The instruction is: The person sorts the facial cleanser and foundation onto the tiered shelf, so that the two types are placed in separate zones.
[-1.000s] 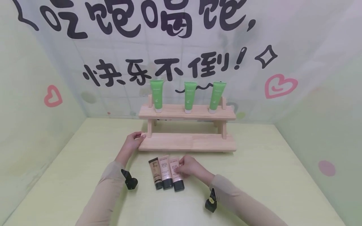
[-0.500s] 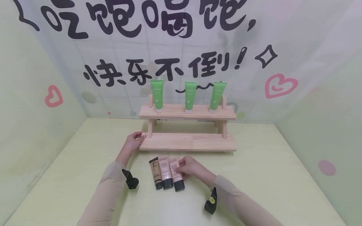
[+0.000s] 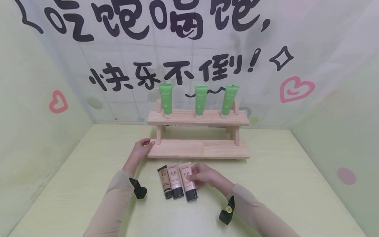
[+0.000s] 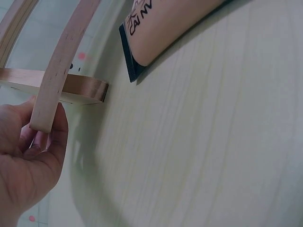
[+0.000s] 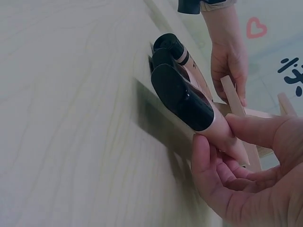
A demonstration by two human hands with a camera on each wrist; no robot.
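Observation:
My right hand [image 3: 205, 176] pinches a pink BB cream tube [image 3: 189, 182] with a black cap, thumb on its front. In the right wrist view the held tube [image 5: 220, 135] shows a shadow under it on the table. Just left of it lie a second pink BB cream tube [image 3: 175, 181] and a tan tube with a dark crimped end [image 3: 164, 182], side by side. My left hand [image 3: 141, 149] grips the left end of the lower shelf of a wooden two-tier stand [image 3: 198, 148]; in the left wrist view its fingers [image 4: 59, 137] curl round the board.
Several steps up, three green tubes stand cap-down on the upper shelf [image 3: 183, 117]: a left one [image 3: 166, 100], a middle one [image 3: 200, 102] and a right one [image 3: 229, 102]. A printed cloth wall [image 3: 124, 52] rises behind the pale table [image 3: 266, 184].
The right hand has shifted the pink BB cream tube slightly right, widening the gap from its neighbour. The left hand keeps its grip on the stand, and the head view has drifted slightly.

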